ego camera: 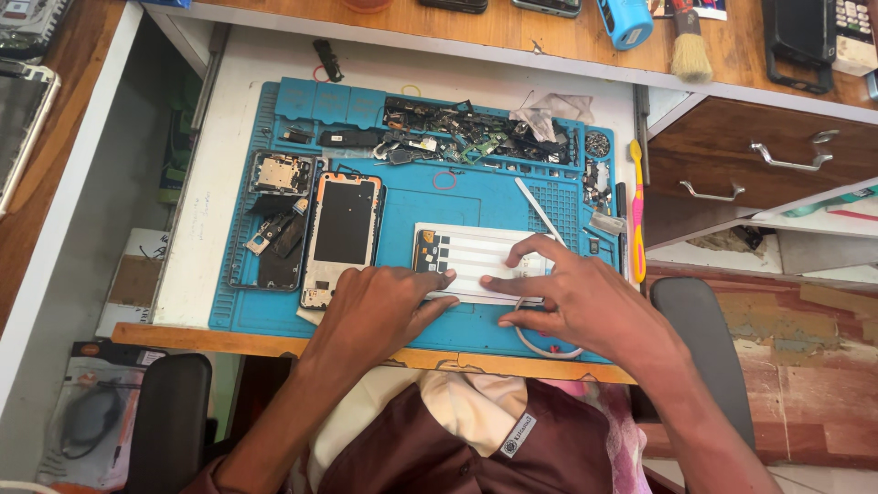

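Left hand [380, 306] flat on the near part of the blue mat [457, 197], fingers stretched right, thumb and forefinger pinching the near left edge of the white sheet [480, 256]. Right hand [572, 297] spread over the sheet's right end, fingertips [512, 259] pressing its far and near edges, holding rather than clenched. Sheet lying flat at the middle of the mat, just right of the phone frame [343, 229], long side running left to right, dark squares along its left end. Phone frame face up, dark in the middle, upright in the view, its near end just beside the left wrist. Left of that, a small circuit board [282, 172] and loose dark parts [274, 242] near the mat's left edge. Along the far edge of the mat, a heap of small components [466, 137] and a crumpled grey cloth [549, 112]. Thin white tool [538, 209] slanting from the far side toward the right hand. Pink and yellow toothbrush [637, 210] lying along the mat's right edge. White ring [544, 346] partly hidden under the right palm, at the near edge. Farther off, on the wooden shelf, a brush [690, 50] and a blue cylinder [626, 23]. Drawer [759, 151] with metal handles at right.
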Action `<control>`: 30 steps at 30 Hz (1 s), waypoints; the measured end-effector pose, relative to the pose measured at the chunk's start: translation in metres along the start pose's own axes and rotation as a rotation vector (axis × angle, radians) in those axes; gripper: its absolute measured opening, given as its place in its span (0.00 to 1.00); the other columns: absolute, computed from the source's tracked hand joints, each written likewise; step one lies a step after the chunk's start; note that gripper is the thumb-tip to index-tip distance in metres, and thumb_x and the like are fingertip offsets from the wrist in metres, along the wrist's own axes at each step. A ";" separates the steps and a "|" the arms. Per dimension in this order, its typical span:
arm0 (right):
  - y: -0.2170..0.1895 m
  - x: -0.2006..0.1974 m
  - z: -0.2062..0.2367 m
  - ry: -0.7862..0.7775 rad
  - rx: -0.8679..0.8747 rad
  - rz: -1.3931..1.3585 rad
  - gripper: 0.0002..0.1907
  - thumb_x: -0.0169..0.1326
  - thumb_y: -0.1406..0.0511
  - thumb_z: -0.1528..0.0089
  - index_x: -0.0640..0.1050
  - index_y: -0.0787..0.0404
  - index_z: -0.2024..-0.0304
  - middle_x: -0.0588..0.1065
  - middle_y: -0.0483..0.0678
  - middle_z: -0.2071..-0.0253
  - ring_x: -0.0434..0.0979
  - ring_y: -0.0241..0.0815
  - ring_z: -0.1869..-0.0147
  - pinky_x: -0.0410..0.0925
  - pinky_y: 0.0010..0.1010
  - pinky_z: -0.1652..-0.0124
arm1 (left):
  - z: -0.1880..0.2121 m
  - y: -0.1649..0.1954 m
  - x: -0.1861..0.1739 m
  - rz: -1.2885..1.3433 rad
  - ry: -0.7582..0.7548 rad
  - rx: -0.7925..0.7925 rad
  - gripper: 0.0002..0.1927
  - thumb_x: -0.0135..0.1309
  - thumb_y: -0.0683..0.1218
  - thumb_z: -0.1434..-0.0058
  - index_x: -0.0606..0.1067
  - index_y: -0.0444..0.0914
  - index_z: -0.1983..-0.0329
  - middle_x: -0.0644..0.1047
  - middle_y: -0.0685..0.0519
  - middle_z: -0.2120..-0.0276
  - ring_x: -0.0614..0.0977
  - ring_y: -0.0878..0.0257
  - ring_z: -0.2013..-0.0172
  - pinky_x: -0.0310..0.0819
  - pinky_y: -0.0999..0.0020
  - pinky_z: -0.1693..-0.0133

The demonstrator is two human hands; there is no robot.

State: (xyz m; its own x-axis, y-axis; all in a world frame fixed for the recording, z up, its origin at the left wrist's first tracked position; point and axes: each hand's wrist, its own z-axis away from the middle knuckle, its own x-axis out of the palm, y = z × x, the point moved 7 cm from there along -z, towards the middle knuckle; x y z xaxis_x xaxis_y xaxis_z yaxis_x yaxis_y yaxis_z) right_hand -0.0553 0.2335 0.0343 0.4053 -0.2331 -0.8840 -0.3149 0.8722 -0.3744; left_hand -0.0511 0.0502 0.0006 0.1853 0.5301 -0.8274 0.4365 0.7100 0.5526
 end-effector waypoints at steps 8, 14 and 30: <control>0.006 -0.010 0.004 0.112 -0.135 -0.088 0.16 0.64 0.54 0.46 0.87 0.44 0.56 0.76 0.43 0.49 0.82 0.45 0.63 0.74 0.38 0.62 | -0.001 0.002 -0.002 0.000 0.011 -0.003 0.16 0.60 0.56 0.41 0.84 0.43 0.54 0.83 0.46 0.73 0.84 0.50 0.73 0.74 0.54 0.74; 0.008 -0.011 0.005 0.091 -0.060 -0.076 0.17 0.64 0.54 0.48 0.88 0.43 0.56 0.76 0.41 0.50 0.82 0.46 0.63 0.73 0.39 0.62 | 0.000 -0.001 0.000 -0.016 -0.003 -0.010 0.16 0.61 0.56 0.41 0.84 0.44 0.54 0.83 0.46 0.74 0.84 0.50 0.74 0.74 0.55 0.74; 0.038 -0.004 0.008 -0.150 0.199 0.013 0.16 0.64 0.53 0.44 0.86 0.31 0.53 0.72 0.32 0.43 0.82 0.42 0.56 0.73 0.39 0.55 | 0.000 -0.001 0.000 0.002 0.051 0.030 0.15 0.61 0.55 0.41 0.84 0.44 0.55 0.83 0.47 0.71 0.84 0.51 0.73 0.74 0.55 0.74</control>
State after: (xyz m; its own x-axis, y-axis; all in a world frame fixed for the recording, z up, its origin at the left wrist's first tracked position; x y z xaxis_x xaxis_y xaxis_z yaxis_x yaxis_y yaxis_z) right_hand -0.0623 0.2715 0.0260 0.5301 -0.1673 -0.8313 -0.1520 0.9457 -0.2873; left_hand -0.0519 0.0496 0.0004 0.1411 0.5553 -0.8196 0.4628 0.6949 0.5504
